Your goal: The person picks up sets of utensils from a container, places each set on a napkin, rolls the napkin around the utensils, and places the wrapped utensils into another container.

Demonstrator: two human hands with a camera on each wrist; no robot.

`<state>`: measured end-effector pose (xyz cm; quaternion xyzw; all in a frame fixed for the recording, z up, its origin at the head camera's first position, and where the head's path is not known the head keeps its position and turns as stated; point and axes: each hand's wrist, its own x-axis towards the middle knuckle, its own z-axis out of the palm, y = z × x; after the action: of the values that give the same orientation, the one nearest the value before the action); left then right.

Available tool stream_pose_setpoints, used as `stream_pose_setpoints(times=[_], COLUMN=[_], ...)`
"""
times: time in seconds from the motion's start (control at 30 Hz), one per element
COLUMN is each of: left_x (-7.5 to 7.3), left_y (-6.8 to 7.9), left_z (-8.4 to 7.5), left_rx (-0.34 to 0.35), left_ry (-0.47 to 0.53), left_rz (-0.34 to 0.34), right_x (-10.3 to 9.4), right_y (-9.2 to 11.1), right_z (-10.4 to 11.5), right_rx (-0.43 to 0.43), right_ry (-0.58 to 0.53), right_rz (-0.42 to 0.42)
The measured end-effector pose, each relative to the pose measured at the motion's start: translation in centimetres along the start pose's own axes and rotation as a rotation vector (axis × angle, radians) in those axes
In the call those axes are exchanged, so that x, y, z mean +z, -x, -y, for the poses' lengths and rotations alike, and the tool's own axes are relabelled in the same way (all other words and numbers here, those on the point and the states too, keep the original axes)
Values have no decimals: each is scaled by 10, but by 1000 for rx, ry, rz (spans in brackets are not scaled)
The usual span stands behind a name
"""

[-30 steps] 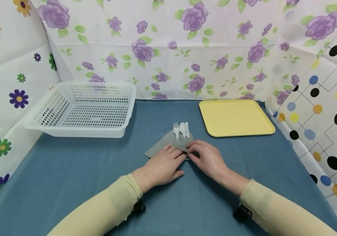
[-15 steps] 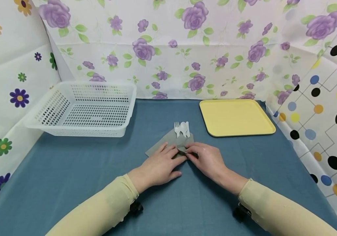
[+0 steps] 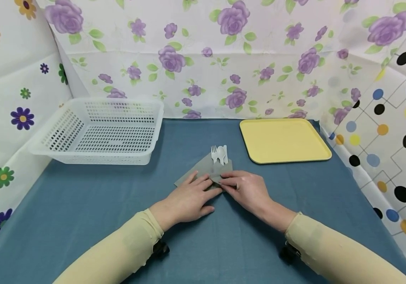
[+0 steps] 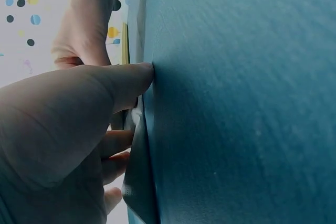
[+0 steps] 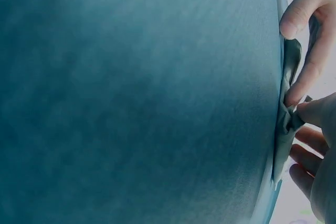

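Observation:
A grey napkin (image 3: 197,167) lies folded on the blue tablecloth, its left corner pointing out past my left hand. White cutlery pokes from its far edge: a fork (image 3: 214,154), a spoon (image 3: 221,154) and a knife (image 3: 225,153), their handles hidden under the napkin. My left hand (image 3: 188,200) rests on the napkin, palm down with fingers spread. In the left wrist view its thumb (image 4: 131,80) touches the tablecloth. From the right, my right hand (image 3: 247,191) pinches a fold of the napkin between thumb and fingertips. Creases bunch in the napkin (image 5: 283,142) at that pinch.
Back left stands a white perforated plastic basket (image 3: 107,159). A yellow tray (image 3: 284,142) lies at the back right. Patterned sheets hang behind (image 3: 203,86) and along both sides of the table.
My left hand has slid slightly left and back. The right hand's pinching fingers have shifted a little left, drawing the napkin's fold with them.

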<state>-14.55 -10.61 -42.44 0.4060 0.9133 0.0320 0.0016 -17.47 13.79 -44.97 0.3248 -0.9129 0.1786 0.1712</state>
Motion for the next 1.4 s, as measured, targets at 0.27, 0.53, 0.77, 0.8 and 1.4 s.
stream_pose_setpoints(times=[0.27,0.53,0.77,0.8,1.4], left_x=[-3,-9,-1,0,3], left_y=[4,8,2,1,1], left_z=[0,1,-4,-5,-9], left_rx=[-6,-46,-12,-8,-10], left_ry=[0,-11,-42,-44,-83], left_rz=[37,-89,-168,-151,17], right_x=[1,-11,-17,-17,-32], right_y=[-2,1,12,13,30], right_z=[-2,-10,-19,-19,-37], right_rx=[-80,-188,-259,-261,-247], right_ry=[51,11,51,62,-12], right_rz=[26,203,376,396,478])
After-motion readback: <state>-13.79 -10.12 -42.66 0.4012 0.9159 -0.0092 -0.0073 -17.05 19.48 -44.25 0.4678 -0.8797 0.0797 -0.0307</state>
